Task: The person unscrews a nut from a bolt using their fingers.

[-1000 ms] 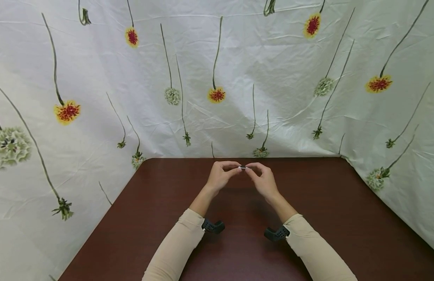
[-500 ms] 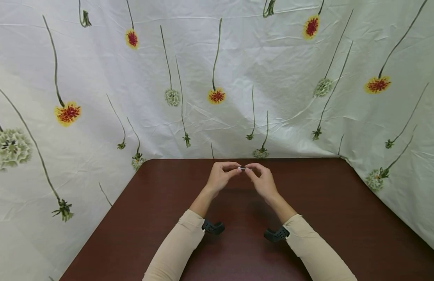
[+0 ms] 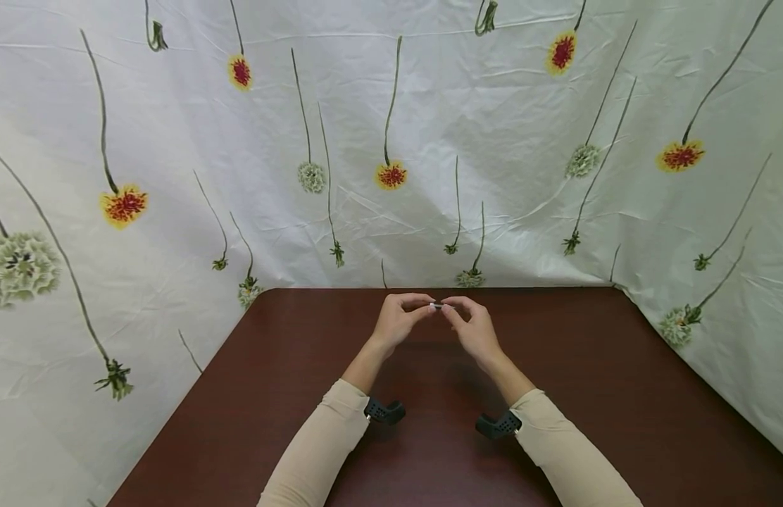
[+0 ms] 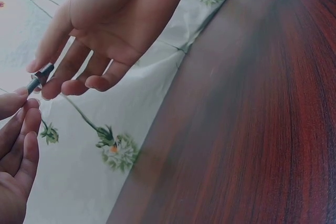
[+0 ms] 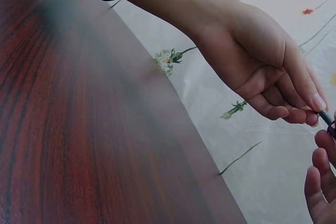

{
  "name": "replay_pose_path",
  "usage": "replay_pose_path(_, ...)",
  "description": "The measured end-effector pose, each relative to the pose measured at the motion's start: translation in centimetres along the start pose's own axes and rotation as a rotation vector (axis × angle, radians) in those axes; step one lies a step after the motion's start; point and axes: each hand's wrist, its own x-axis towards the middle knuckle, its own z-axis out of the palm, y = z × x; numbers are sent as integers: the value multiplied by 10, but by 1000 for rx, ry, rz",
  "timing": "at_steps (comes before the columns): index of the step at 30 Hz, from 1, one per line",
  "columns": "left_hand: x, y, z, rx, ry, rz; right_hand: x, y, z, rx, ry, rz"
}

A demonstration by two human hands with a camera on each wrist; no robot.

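A small metal bolt [image 3: 437,305] spans the gap between the two hands, held up over the far part of the table. In the left wrist view the bolt [image 4: 33,84] shows a dark shank with a wider ring-like part round it, perhaps a nut or washer. Thumb and fingers of the left hand [image 3: 394,322] pinch the end with that wider part. From the other side, the right hand [image 3: 477,332] pinches the shank's end between thumb and forefinger; the grey shank of the bolt [image 5: 325,117] shows there. Fingertips cover both ends.
The dark red-brown wooden table [image 3: 290,352] lies under both forearms. Behind it and along both sides hangs a white cloth [image 3: 347,105] printed with flowers. Each wrist carries a dark strap-on mount, such as the left mount [image 3: 385,410].
Both hands keep their grip on the bolt in nearly the same place. The head view has tilted very slightly, so the scene sits a little lower.
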Motion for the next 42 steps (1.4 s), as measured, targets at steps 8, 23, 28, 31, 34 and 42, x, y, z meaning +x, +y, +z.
replay_pose_path(8,1,1,0,-4,9,13,0,1,1,13,18,-61)
replay_pose_path(23,1,1,-1,7,8,20,6,13,3,15,36,-76)
replay_pose_path(28,-1,1,0,0,-2,3,4,16,4,5,46,-35)
replay_pose_path(31,-1,1,0,-8,-2,14,-2,1,2,6,35,-66)
replay_pose_path(34,-1,1,-1,-8,4,14,-2,1,2,28,22,-82)
replay_pose_path(42,0,0,-1,-23,-8,12,3,9,4,22,49,27)
